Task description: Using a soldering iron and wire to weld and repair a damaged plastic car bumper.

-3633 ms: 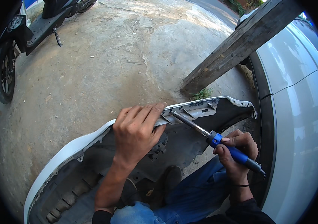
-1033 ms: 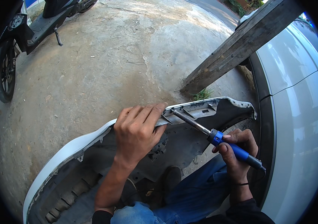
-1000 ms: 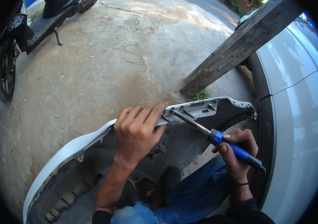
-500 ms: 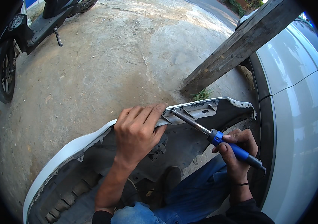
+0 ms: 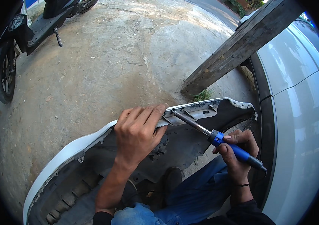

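A car bumper (image 5: 75, 146), white outside and dark on its inner side, stretches from the lower left to the middle right. My left hand (image 5: 136, 129) grips its upper edge, fingers over the rim and thumb on the inner side. In my right hand (image 5: 238, 152) is a soldering iron (image 5: 216, 138) with a blue handle and a metal shaft. Its tip meets the inside of the rim just right of my left fingers; the exact contact spot is too small to make out. A black cord leaves the handle's end.
A white car (image 5: 298, 93) stands close on the right. A slanting wooden post (image 5: 238, 48) rises beyond the bumper, with a grass tuft (image 5: 203, 95) at its foot. At the far left a black scooter (image 5: 28, 35) is parked on the concrete ground (image 5: 103, 67).
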The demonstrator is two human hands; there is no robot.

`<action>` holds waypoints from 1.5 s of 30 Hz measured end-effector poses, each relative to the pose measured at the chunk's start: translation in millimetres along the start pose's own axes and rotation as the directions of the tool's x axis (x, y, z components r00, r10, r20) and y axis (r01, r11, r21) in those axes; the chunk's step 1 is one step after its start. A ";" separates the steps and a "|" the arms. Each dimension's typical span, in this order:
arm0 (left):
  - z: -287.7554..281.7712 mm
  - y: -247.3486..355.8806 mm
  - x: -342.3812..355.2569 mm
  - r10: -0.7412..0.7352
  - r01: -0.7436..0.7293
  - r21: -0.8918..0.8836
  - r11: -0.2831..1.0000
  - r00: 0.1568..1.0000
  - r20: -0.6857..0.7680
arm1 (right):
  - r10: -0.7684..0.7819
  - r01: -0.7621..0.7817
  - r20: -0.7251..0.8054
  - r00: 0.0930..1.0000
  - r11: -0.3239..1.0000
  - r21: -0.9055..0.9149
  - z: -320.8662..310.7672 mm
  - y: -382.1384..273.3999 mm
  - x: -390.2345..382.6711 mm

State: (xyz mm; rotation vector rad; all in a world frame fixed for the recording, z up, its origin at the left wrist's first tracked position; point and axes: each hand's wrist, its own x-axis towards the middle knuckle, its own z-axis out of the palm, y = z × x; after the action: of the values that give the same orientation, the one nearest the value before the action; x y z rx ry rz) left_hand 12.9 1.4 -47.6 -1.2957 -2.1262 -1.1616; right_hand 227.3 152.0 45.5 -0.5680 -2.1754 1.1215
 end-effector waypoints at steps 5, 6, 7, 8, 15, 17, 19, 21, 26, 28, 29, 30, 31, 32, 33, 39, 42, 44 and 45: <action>-0.2 0.3 0.8 -0.002 0.002 -0.002 1.000 1.000 0.006 | -0.018 0.018 0.011 1.000 1.000 -0.013 -1.3 1.4 0.2; -0.5 0.2 0.8 -0.002 0.002 -0.001 1.000 1.000 0.006 | -0.014 0.014 0.006 1.000 1.000 -0.005 -0.4 1.4 0.2; -0.8 0.2 0.8 -0.001 0.001 0.000 1.000 1.000 0.007 | -0.010 0.010 0.002 1.000 1.000 0.004 0.1 1.3 0.3; -1.2 0.2 0.6 -0.001 0.001 0.001 1.000 1.000 0.007 | -0.010 0.010 0.002 1.000 1.000 0.005 -0.1 1.1 0.5; 0.8 -0.5 0.7 0.003 -0.003 0.004 1.000 1.000 -0.007 | 0.079 -0.074 -0.022 0.997 0.982 0.173 0.5 -6.8 -0.4; 0.5 -0.9 0.4 0.006 -0.006 0.001 1.000 1.000 -0.011 | 0.080 -0.074 -0.023 0.997 0.980 0.182 0.2 -4.4 0.0; 0.5 -0.8 0.0 -0.002 0.002 0.011 1.000 1.000 -0.005 | -0.015 0.015 0.004 1.000 0.998 0.058 -1.9 3.6 0.9; 0.7 -0.6 0.2 -0.001 0.001 0.006 1.000 1.000 -0.005 | -0.018 0.017 0.011 1.000 0.998 0.053 -0.5 2.8 2.0; 0.6 0.4 1.3 -0.001 0.001 0.000 1.000 1.000 0.003 | -0.016 0.015 0.017 1.000 0.999 0.035 -0.6 2.3 3.5; -0.1 0.2 0.6 -0.005 0.005 -0.001 1.000 1.000 0.008 | -0.025 0.025 0.015 1.000 0.999 0.034 -0.6 3.7 2.7; -0.2 0.1 0.4 -0.005 0.005 -0.001 1.000 1.000 0.008 | -0.025 0.024 0.015 1.000 0.999 0.035 -0.3 3.7 2.3; -0.5 0.1 0.2 -0.007 0.007 -0.004 1.000 1.000 0.006 | -0.013 0.013 0.008 1.000 0.999 0.045 0.1 3.3 1.9; -0.7 0.1 -0.1 -0.009 0.009 -0.006 1.000 1.000 0.004 | -0.002 0.002 0.001 1.000 0.998 0.056 0.4 3.0 1.5; -1.0 -0.1 -0.5 -0.010 0.010 -0.006 1.000 1.000 0.004 | -0.001 0.001 0.002 1.000 0.998 0.057 0.4 3.1 1.1; -1.2 0.0 0.2 -0.008 0.008 -0.007 1.000 1.000 0.007 | 0.000 0.000 0.000 1.000 0.999 0.047 -0.3 2.6 1.1; -0.8 0.1 0.9 -0.001 0.001 -0.009 1.000 1.000 0.008 | -0.010 0.010 0.000 1.000 1.000 0.026 -2.3 2.6 1.5; -0.9 0.2 0.6 -0.004 0.004 -0.008 1.000 1.000 0.010 | -0.018 0.018 0.006 1.000 0.998 0.060 -0.9 2.4 1.9; -0.4 0.0 0.6 -0.006 0.006 -0.008 1.000 1.000 0.012 | -0.020 0.020 0.006 1.000 0.995 0.093 -0.5 2.2 2.6; -0.4 -0.2 0.3 -0.006 0.006 -0.007 1.000 1.000 0.010 | -0.028 0.026 0.011 1.000 0.994 0.102 -0.6 2.1 2.6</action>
State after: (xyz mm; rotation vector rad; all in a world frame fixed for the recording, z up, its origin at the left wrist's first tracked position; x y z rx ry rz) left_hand 12.5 1.2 -47.2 -1.3016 -2.1369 -1.1682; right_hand 226.1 155.1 44.9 -0.4864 -2.1167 1.2165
